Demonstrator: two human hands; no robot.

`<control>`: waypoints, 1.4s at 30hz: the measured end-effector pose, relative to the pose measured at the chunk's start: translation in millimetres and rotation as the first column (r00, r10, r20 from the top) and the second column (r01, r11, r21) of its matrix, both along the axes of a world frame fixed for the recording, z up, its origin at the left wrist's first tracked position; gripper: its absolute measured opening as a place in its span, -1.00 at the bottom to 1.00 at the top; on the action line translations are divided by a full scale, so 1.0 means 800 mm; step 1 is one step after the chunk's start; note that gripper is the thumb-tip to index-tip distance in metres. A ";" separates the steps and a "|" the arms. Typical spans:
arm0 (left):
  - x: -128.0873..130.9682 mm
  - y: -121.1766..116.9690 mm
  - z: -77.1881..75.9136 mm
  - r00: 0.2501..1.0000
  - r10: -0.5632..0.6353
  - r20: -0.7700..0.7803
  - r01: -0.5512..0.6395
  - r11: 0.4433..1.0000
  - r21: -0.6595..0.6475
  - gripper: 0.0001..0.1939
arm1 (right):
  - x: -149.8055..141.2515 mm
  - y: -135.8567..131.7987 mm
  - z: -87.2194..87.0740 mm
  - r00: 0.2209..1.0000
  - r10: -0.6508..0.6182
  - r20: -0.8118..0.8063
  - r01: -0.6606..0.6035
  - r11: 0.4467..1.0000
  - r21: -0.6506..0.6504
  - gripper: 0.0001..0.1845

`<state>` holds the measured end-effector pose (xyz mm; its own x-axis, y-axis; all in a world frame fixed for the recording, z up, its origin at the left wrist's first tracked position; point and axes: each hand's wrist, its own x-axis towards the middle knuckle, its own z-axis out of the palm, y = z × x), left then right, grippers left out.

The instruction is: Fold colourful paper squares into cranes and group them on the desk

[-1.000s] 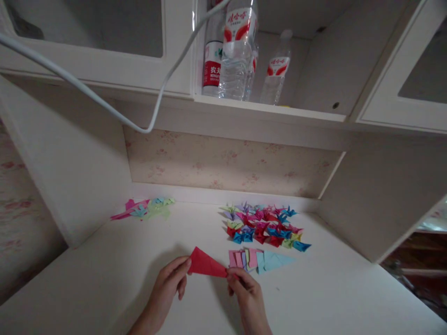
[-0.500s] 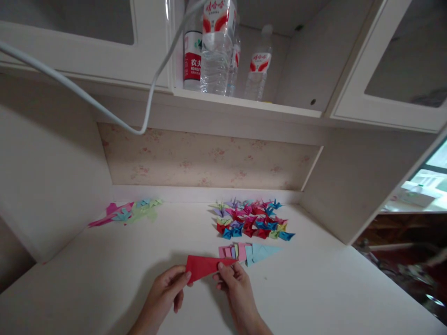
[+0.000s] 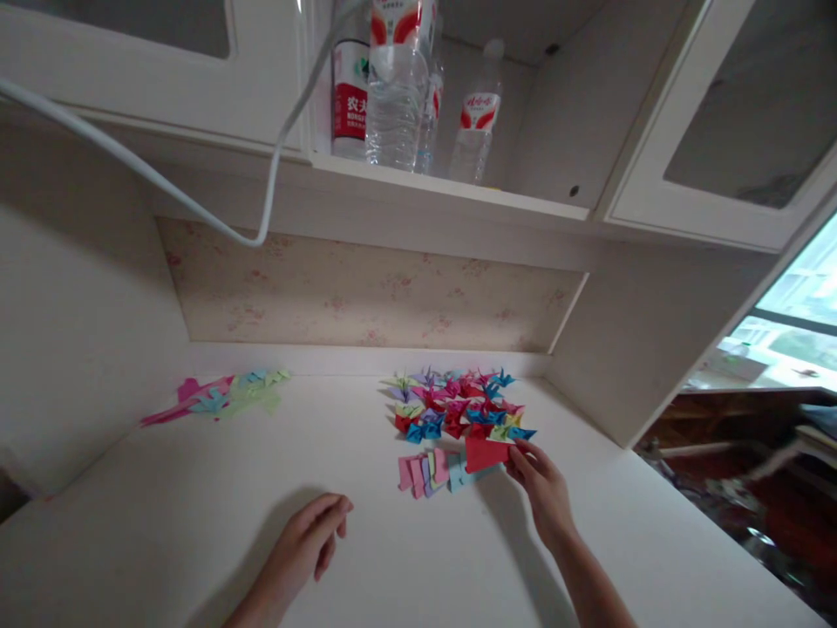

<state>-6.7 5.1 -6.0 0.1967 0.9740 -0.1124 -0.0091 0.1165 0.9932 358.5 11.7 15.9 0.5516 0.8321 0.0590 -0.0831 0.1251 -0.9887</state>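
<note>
My right hand (image 3: 540, 488) pinches the narrow end of a folded red paper (image 3: 485, 453) between thumb and fingers. The paper's wide end points left, over a row of folded paper pieces (image 3: 418, 474) in pink, purple, green and light blue. It covers part of a light blue folded piece (image 3: 456, 472). Just behind the row stand several folded paper cranes (image 3: 458, 406) in red, blue, pink, yellow and green. My left hand (image 3: 314, 532) hovers low over the white tabletop (image 3: 366, 576), its fingers loosely curled and slightly apart, holding nothing.
Toward the back left lies a pile of pink, light blue and green papers (image 3: 222, 399). Overhead, a cabinet shelf (image 3: 451, 189) holds plastic bottles (image 3: 395, 105). A white cable (image 3: 196, 208) hangs across the upper left. A side panel (image 3: 654, 349) stands at the right.
My left hand has let go of the red paper. My right hand has carried it right and away from me, above the row of folded pieces. The view has shifted slightly.
</note>
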 end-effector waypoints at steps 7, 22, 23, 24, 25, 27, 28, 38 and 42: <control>0.001 -0.002 0.005 1.000 -0.022 -0.007 0.022 1.000 0.005 -0.60 | 0.046 0.019 -0.030 0.975 0.065 0.212 -0.039 0.991 -0.124 -0.46; -0.002 -0.007 0.017 0.999 -0.041 -0.001 0.041 0.999 -0.032 -0.69 | 0.037 0.019 -0.054 0.413 -0.079 0.907 0.302 0.952 -0.055 -0.35; -0.002 -0.007 0.016 0.999 -0.048 0.001 0.048 0.998 -0.031 -0.69 | 0.037 0.018 -0.052 0.410 -0.073 0.909 0.323 0.944 -0.070 -0.30; -0.002 -0.006 0.015 0.999 -0.053 0.002 0.053 0.998 -0.030 -0.70 | 0.038 0.017 -0.050 0.419 -0.067 0.905 0.336 0.938 -0.086 -0.26; -0.002 -0.006 0.014 0.998 -0.056 0.004 0.056 0.998 -0.029 -0.70 | 0.039 0.015 -0.046 0.437 -0.067 0.897 0.342 0.935 -0.097 -0.24; -0.002 -0.006 0.012 0.999 -0.051 0.004 0.051 0.998 -0.023 -0.71 | 0.037 0.012 -0.037 0.486 -0.080 0.871 0.335 0.937 -0.101 -0.24; -0.001 -0.006 0.011 0.999 -0.048 0.002 0.048 0.999 -0.014 -0.72 | 0.032 0.010 -0.033 0.509 -0.082 0.857 0.321 0.941 -0.102 -0.27; -0.002 -0.005 0.007 0.999 0.040 -0.017 -0.040 0.999 -0.008 -0.75 | -0.208 -0.068 -0.033 0.550 0.571 0.609 -0.528 0.803 -0.276 -0.74; -0.018 -0.009 0.024 0.965 0.019 -0.261 0.030 0.983 0.182 -0.80 | -0.293 -0.076 -0.020 0.449 0.708 0.545 -0.692 0.662 -0.289 -0.82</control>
